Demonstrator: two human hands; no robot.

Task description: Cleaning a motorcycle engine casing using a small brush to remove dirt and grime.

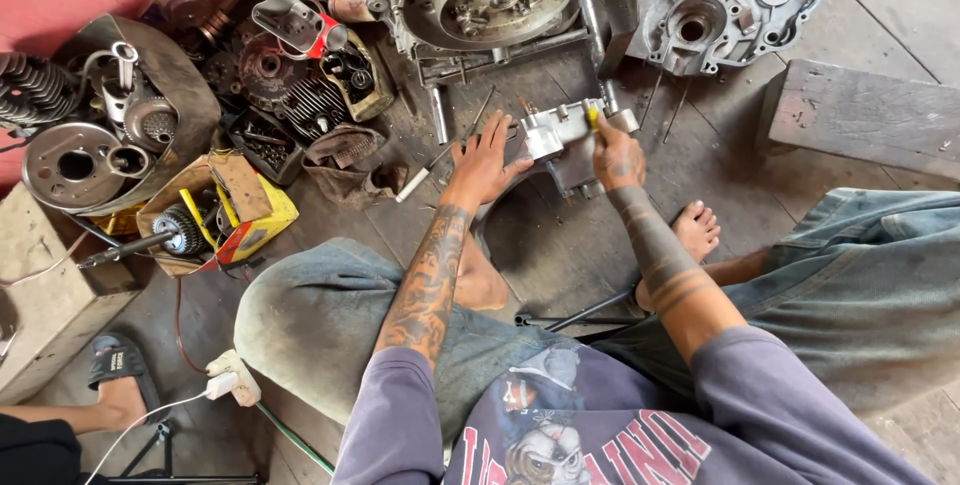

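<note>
Left hand [487, 160] lies open, fingers spread, pressing flat on small metal engine casing [560, 140] just right of it; right hand [617, 157] grips yellow-handled tool [592, 118], closed, touching casing's top.

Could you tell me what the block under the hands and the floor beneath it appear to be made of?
Engine block: probably cast aluminium, judging by its dull, pale silver-grey surface. Floor: wooden planks, worn and dark-stained, with visible seams and grain.

I see a silvery grey engine part [562, 140] on the dark, stained wooden floor [560, 245], a yellow tool handle [592, 118], a yellow box [262, 220], faded blue jeans [330, 315] and a purple shirt [620, 415].
</note>
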